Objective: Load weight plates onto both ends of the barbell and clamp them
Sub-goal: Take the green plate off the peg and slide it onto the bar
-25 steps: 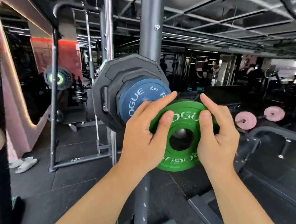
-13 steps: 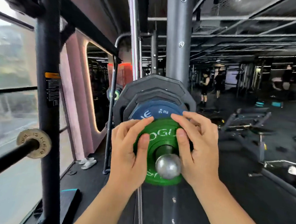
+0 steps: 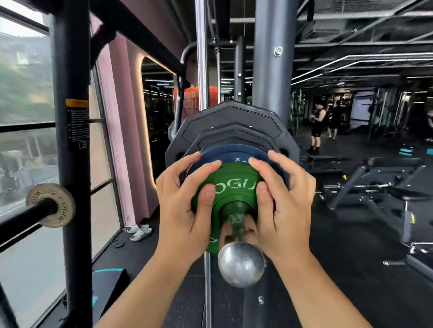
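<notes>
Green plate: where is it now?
In the head view the green plate sits centre frame on the barbell sleeve, just in front of the blue plate, held between left hand and right hand.

Daylight from left window, dim interior, ceiling strip lights, edges bent, background motion-blurred

Both hands — left hand, right hand — grip the green plate on the barbell sleeve.
</notes>
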